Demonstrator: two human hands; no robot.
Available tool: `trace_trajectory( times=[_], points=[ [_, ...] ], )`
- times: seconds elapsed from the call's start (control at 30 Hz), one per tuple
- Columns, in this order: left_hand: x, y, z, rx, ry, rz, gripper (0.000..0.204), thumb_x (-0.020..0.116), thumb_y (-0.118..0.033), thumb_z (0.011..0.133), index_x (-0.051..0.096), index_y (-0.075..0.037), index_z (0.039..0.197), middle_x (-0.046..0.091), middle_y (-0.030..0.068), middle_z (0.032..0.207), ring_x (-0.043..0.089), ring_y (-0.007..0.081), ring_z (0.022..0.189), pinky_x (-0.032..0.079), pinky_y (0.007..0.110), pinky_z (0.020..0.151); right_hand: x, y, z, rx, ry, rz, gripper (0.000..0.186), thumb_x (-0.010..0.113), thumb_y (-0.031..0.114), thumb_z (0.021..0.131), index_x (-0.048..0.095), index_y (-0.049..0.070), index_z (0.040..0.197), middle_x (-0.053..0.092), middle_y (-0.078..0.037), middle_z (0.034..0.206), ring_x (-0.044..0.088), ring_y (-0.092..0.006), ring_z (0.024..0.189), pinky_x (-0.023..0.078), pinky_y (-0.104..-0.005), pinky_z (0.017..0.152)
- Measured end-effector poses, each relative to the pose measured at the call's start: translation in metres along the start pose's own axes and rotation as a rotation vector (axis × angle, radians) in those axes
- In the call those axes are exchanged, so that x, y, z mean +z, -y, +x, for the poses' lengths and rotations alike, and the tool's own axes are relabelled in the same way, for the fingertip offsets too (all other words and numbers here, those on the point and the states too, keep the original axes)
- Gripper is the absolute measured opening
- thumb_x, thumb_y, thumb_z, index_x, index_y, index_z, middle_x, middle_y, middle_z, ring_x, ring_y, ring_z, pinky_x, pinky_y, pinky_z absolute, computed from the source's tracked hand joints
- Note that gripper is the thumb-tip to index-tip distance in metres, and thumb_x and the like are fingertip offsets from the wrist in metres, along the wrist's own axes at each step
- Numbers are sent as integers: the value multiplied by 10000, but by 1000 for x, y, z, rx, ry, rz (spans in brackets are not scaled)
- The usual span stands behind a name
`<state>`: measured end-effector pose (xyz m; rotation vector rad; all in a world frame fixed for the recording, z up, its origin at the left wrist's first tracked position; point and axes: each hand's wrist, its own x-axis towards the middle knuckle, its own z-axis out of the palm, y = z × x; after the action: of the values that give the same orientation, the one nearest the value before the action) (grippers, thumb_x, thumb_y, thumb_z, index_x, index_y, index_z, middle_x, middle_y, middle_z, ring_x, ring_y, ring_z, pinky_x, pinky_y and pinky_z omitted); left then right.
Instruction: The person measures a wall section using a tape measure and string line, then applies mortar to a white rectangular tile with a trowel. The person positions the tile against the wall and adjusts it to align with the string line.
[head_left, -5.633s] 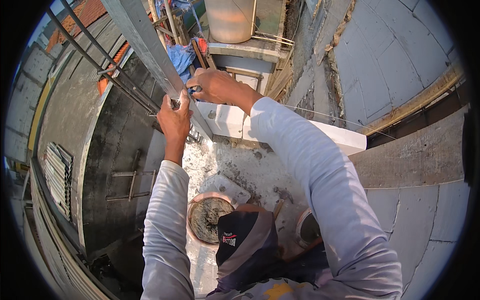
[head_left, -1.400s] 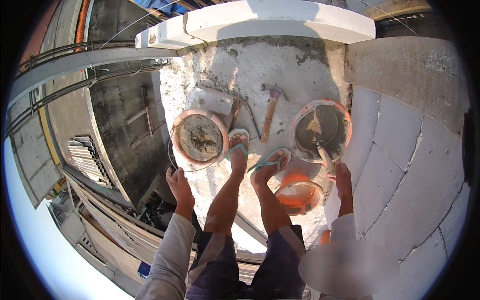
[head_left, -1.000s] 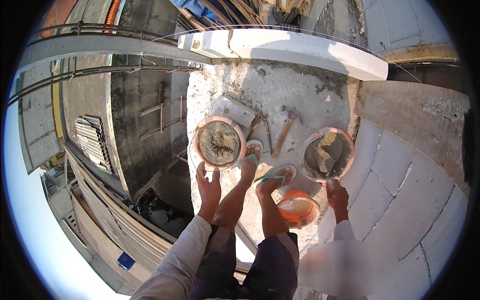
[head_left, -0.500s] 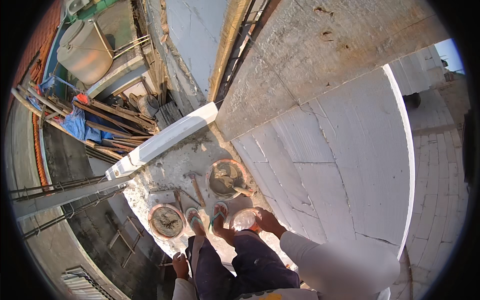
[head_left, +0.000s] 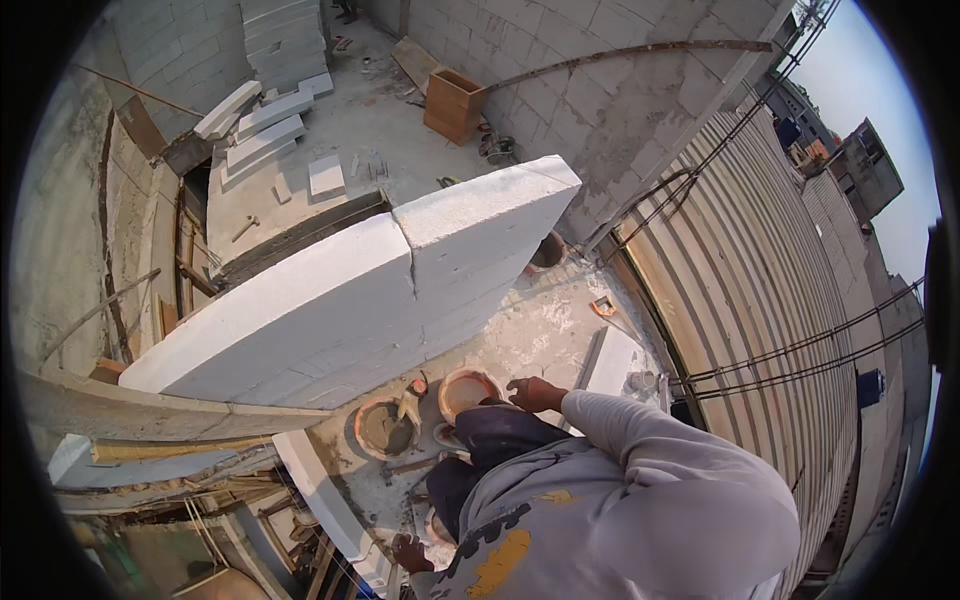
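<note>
Two bare hands stand well apart in my head view, and I watch the right hand (head_left: 537,394) most, since it is the nearer one to the round bucket with an orange rim (head_left: 468,395). That bucket lies just left of its fingertips; from up here I can't tell whether skin meets rim. I read the right hand as released: its fingers reach leftward, loosely crooked, with nothing visible between them. The bucket's mouth faces up, its near side is partly covered by a dark-clad knee (head_left: 505,422), and, being round, it gives me no long axis to line up with. Farther left and slightly nearer sits the mortar bucket (head_left: 364,428), where a trowel (head_left: 410,405) leans on a slant: blade end at the near left in the grey mix, handle pointing far and right, over the rim, roughly toward the far side of the orange-rimmed bucket. The left hand (head_left: 411,553) is down at the near edge, close to the right end of a row of white blocks (head_left: 320,490), whose long axis runs from far left to near right. I cannot tell its grip, nor whether it touches them.
</note>
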<state>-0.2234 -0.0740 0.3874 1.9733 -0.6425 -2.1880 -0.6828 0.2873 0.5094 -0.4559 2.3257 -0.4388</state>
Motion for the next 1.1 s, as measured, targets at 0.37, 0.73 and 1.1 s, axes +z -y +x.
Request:
trace_trajectory(
  times=[0.37,0.73,1.1],
  points=[
    [6,-208,-34,254,65,1100,331,563,-233,1007,563,-83,1302,661,107,1151,651,223,903,496,373,782,141,-44,-122,611,-357,614,465,584,342,940,685,-9,1227,709,-278,1183,678,-428,1122,523,-456,1001],
    [186,-213,-88,459,249,1062,302,543,-181,1004,585,-59,1276,645,85,1085,649,198,852,482,305,672,139,-159,-113,763,-691,907,414,579,309,957,690,12,1223,714,-211,1117,670,-366,1052,526,-438,915],
    [286,-97,-123,226,173,2049,237,545,-198,1008,615,-19,1146,657,85,940,647,193,781,518,309,667,287,-360,-77,1431,-833,1224,569,636,392,949,626,-72,1277,686,-312,1203,642,-439,1185,488,-485,1027]
  ],
)
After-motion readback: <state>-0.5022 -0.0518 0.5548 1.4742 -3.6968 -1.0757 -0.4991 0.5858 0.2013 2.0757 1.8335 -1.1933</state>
